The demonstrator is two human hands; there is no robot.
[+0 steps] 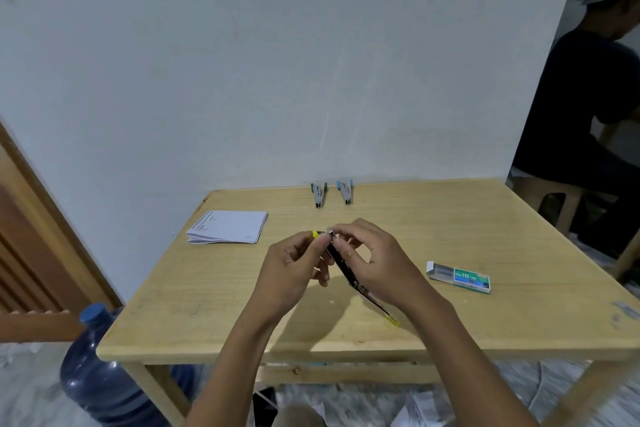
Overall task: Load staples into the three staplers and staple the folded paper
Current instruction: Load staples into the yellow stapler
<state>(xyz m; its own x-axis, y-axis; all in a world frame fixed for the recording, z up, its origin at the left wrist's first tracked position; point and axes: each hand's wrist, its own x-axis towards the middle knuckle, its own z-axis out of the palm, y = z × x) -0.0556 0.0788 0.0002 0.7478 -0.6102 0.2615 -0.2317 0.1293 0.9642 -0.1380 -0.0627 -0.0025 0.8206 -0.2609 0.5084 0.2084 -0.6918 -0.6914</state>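
**Both hands on the opened-out stapler, over the middle of the table**

My left hand has its fingers curled round the top of the yellow-ended stapler. My right hand has thumb and forefinger closed on a little silver bit at that same end, and I can't tell if it's a staple strip or part of the stapler. It's swung wide open, slanting from 11 o'clock down to 5 o'clock, held just above the table. From my hands, the staple box lies open at 3 o'clock and the folded paper is at 10 o'clock. A green-ended stapler and a blue-ended stapler sit side by side at 12 o'clock by the wall. A water jug stands on the floor at 8 o'clock.
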